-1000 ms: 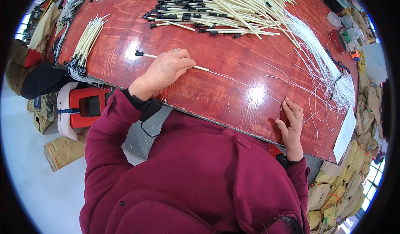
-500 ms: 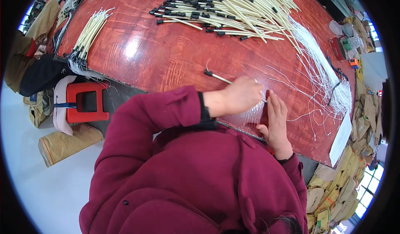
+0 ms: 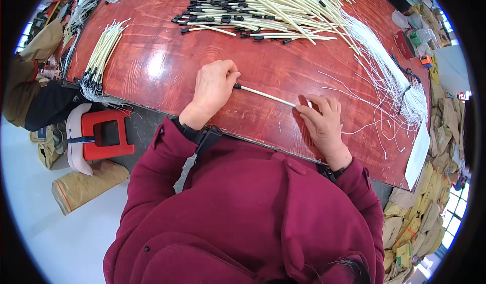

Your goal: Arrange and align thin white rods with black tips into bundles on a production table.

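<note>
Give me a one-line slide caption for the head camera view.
Left hand and right hand hold one cream sleeved wire by its ends on a red-brown table.

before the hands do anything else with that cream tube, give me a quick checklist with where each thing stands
1. Left hand grips the black-tipped end of the cream tube: ok.
2. Right hand has fingertips at the tube's other end: ok.
3. Tube lies flat and straight on the red table between the hands: ok.
4. White wire fed into the tube at the right-hand end: cannot tell, fingers cover it.
5. Loose white wires within reach at the right hand's side: ok.
6. Pile of tubes at the far edge, apart from the held tube: ok.
</note>
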`<state>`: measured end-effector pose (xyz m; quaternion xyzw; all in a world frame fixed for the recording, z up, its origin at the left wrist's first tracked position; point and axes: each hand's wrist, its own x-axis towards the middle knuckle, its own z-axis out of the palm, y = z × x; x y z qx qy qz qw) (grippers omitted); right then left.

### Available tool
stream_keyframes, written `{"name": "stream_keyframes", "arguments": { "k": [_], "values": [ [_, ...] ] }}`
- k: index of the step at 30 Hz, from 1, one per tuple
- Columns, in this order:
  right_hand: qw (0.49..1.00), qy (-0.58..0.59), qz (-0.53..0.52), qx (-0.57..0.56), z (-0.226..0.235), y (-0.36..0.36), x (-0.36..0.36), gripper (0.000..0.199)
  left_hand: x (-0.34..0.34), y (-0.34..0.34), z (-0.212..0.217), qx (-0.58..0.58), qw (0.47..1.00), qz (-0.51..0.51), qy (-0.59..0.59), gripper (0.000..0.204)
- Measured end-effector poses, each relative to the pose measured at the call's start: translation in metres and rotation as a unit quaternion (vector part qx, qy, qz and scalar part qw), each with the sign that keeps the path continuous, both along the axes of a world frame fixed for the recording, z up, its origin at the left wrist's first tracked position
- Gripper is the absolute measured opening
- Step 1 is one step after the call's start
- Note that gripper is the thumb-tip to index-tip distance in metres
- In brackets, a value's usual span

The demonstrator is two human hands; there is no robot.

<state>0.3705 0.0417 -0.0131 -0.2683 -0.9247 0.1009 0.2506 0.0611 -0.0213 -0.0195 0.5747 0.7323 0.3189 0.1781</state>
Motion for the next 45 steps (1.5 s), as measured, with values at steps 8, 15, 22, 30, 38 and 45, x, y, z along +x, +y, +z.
{"name": "stream_keyframes", "arguments": {
  "k": [8, 15, 22, 30, 38, 45],
  "values": [
    [0.999, -0.028, -0.018, -0.024, 0.007, -0.017, 0.052, 0.018, -0.092, -0.042, 0.006, -0.019, 0.979, 0.113, 0.168, 0.016],
    [0.987, -0.057, -0.017, -0.147, 0.033, -0.042, 0.105, 0.018, -0.156, -0.107, 0.02, -0.088, 0.895, 0.223, 0.377, 0.025],
    [0.987, -0.053, -0.078, -0.133, 0.035, -0.03, 0.103, 0.023, -0.012, 0.015, 0.047, 0.075, 0.996, -0.024, 0.039, 0.03],
    [0.989, -0.049, -0.119, -0.076, 0.032, 0.003, 0.088, 0.035, 0.156, 0.115, 0.009, 0.061, 0.942, -0.279, 0.173, 0.014],
    [0.987, -0.054, -0.147, -0.046, 0.016, 0.015, 0.104, 0.051, 0.087, 0.061, 0.006, 0.084, 0.909, -0.334, 0.236, 0.011],
    [0.985, -0.127, -0.109, -0.033, 0.01, 0.019, 0.1, 0.062, 0.044, 0.036, 0.014, 0.069, 0.91, -0.315, 0.262, 0.004]
  ]
}}
